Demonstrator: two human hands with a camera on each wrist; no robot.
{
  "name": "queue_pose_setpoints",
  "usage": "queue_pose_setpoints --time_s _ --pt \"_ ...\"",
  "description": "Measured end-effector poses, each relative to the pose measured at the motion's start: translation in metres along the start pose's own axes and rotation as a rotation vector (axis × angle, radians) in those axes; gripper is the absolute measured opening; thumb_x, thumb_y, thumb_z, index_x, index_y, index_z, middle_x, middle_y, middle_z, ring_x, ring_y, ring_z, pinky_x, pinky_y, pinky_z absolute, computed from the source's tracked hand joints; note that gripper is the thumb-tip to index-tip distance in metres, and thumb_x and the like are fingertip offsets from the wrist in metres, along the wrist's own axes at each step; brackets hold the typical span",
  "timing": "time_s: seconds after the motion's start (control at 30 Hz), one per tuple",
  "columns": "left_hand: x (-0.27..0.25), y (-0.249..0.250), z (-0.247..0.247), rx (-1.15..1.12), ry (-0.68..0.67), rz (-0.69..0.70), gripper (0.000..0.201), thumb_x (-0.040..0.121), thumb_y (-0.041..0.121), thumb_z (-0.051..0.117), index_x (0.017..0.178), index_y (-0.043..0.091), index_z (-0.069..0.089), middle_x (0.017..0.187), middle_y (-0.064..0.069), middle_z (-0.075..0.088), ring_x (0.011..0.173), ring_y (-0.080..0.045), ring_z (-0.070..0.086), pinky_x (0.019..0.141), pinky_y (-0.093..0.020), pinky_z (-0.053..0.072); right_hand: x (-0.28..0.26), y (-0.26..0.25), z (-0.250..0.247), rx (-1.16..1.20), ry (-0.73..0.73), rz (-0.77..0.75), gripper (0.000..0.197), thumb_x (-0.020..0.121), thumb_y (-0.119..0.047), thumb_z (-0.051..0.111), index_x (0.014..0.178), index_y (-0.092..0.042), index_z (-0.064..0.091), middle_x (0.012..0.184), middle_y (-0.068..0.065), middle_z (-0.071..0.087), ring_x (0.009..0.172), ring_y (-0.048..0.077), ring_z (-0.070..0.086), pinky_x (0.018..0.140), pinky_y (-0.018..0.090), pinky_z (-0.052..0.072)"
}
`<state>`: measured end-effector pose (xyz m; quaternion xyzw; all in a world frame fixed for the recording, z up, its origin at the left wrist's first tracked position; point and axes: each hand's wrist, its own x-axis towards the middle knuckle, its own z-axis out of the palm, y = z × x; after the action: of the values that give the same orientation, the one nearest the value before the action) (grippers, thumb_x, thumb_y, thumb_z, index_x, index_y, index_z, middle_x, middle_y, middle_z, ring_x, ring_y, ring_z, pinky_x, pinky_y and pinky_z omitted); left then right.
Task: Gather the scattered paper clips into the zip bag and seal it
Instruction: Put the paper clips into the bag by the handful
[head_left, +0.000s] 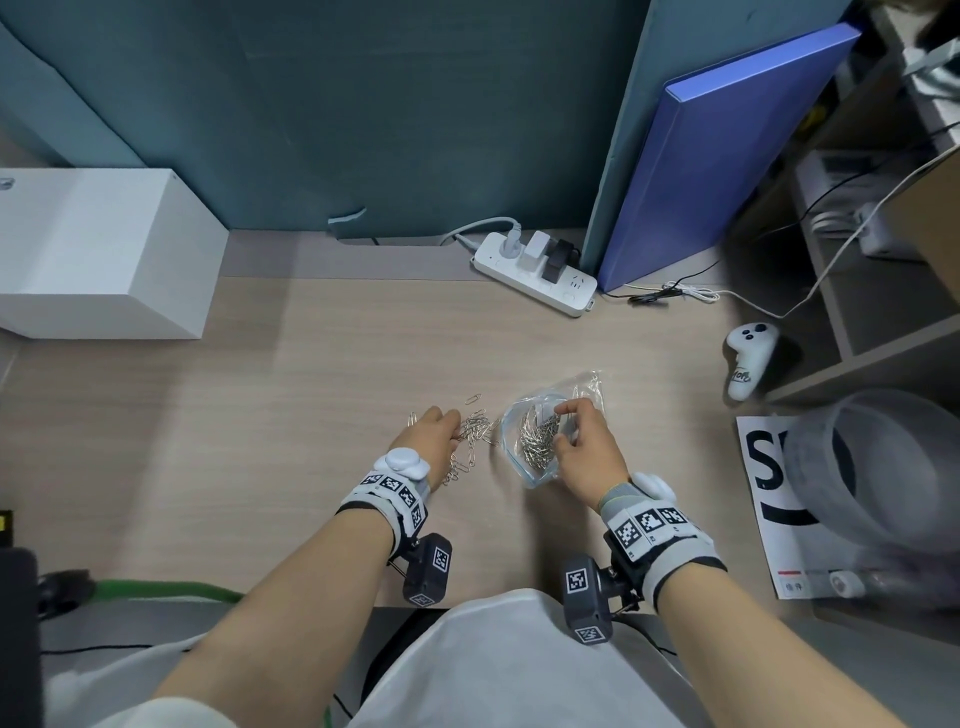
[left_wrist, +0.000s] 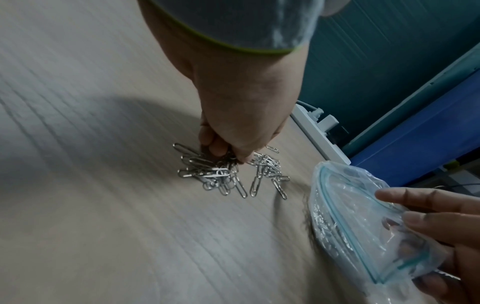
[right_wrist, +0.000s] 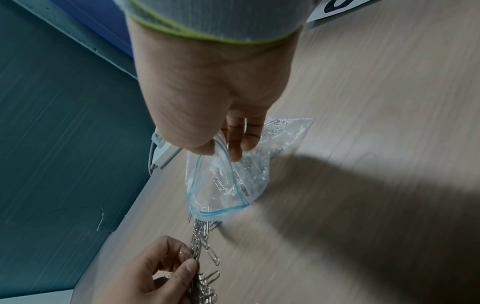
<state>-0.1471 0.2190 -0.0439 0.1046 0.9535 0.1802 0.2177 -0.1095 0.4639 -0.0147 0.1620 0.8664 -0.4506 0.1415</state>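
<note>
Bare desk (head_left: 322, 395) left of hands, power strip (head_left: 535, 273) behind, controller (head_left: 748, 358) right

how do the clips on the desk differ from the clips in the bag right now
The loose paper clips lie bare on the desk, spread in a thin scatter; the bagged paper clips sit heaped inside the clear zip bag.

The left hand pinches some of the loose paper clips, while the right hand touches only the zip bag's open rim, not the bagged paper clips.

Both groups are the same silver wire clips.
</note>
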Motion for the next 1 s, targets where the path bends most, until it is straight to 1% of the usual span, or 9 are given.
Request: queue_pose_setpoints --time_s 0.17,0.27,0.37,0.5,0.6,0.7,0.77,0.9,1.0 --pt "0.006 0.007 0.0 -0.033 0.01 -0.042 0.016 0.096 0.004 0.052 0.105 0.016 0.055 0.1 -0.001 0.05 0.078 -0.024 0.055 0.063 -0.029 0.039 0.0 -0.001 -0.001 0.006 -0.005 0.003 0.034 0.092 -0.005 0.051 0.121 -0.025 0.051 0.113 0.006 0.052 0.082 0.022 0.056 0.087 0.043 0.051" --pt "0.011 0.021 -0.001 -0.163 0.068 -0.08 0.008 0.097 0.01 0.055 0.099 0.017 0.058 0.097 -0.004 0.056 0.079 -0.027 0.059 0.066 -0.034 0.049 0.001 0.0 -0.001 0.008 0.0 0.003 0.035 0.092 -0.005 0.051 0.12 -0.025 0.051 0.113 0.006 0.053 0.083 0.022 0.056 0.088 0.043 0.051" --pt "0.014 0.044 -0.007 -0.353 0.092 -0.015 0.009 0.093 0.011 0.062 0.091 0.019 0.06 0.089 -0.002 0.06 0.076 -0.023 0.059 0.068 -0.033 0.048 0.001 0.001 0.0 0.009 0.011 0.002 0.035 0.091 -0.005 0.052 0.119 -0.025 0.051 0.112 0.006 0.053 0.084 0.022 0.056 0.087 0.042 0.051" --pt "0.014 0.076 -0.016 -0.568 0.001 0.111 0.012 0.089 0.005 0.066 0.09 0.017 0.066 0.086 -0.002 0.065 0.065 -0.016 0.063 0.067 -0.028 0.051 0.002 0.001 0.0 -0.001 0.023 -0.015 0.036 0.09 -0.003 0.053 0.121 -0.023 0.052 0.112 0.008 0.053 0.082 0.021 0.054 0.087 0.04 0.049" --pt "0.017 0.079 -0.014 -0.514 -0.042 0.203 0.018 0.086 0.008 0.072 0.1 0.02 0.073 0.095 0.002 0.07 0.078 -0.01 0.064 0.079 -0.023 0.051 0.003 0.001 -0.002 0.0 0.027 -0.013 0.036 0.09 -0.003 0.053 0.121 -0.022 0.052 0.113 0.009 0.054 0.081 0.019 0.053 0.085 0.038 0.048" --pt "0.02 0.062 -0.006 -0.466 0.177 0.137 0.02 0.09 0.012 0.069 0.105 0.024 0.072 0.102 0.005 0.067 0.083 -0.008 0.062 0.081 -0.023 0.049 0.003 0.003 -0.006 -0.001 0.026 -0.007 0.036 0.091 -0.004 0.053 0.121 -0.024 0.051 0.114 0.007 0.054 0.082 0.02 0.054 0.086 0.038 0.049" --pt "0.022 0.044 0.002 -0.389 0.287 0.063 0.022 0.092 0.02 0.067 0.114 0.024 0.068 0.112 0.003 0.063 0.096 -0.014 0.062 0.09 -0.03 0.05 0.002 0.004 -0.009 -0.003 0.02 -0.001 0.035 0.092 -0.004 0.052 0.121 -0.023 0.051 0.114 0.006 0.052 0.082 0.021 0.055 0.087 0.039 0.05" --pt "0.02 0.016 0.022 -0.088 0.147 -0.002 0.062 0.086 0.044 0.07 0.143 0.028 0.05 0.15 0.003 0.046 0.136 -0.024 0.042 0.11 -0.041 0.037 0.002 0.008 -0.014 -0.011 0.023 0.009 0.034 0.092 -0.004 0.052 0.12 -0.024 0.051 0.113 0.006 0.052 0.082 0.023 0.056 0.085 0.042 0.052" --pt "0.021 0.019 0.029 -0.03 0.122 0.043 0.072 0.082 0.044 0.075 0.146 0.03 0.047 0.157 0.004 0.04 0.141 -0.025 0.035 0.112 -0.042 0.034 0.002 0.011 -0.015 -0.011 0.024 0.013 0.034 0.092 -0.005 0.052 0.119 -0.026 0.051 0.112 0.005 0.052 0.081 0.023 0.056 0.085 0.043 0.052"
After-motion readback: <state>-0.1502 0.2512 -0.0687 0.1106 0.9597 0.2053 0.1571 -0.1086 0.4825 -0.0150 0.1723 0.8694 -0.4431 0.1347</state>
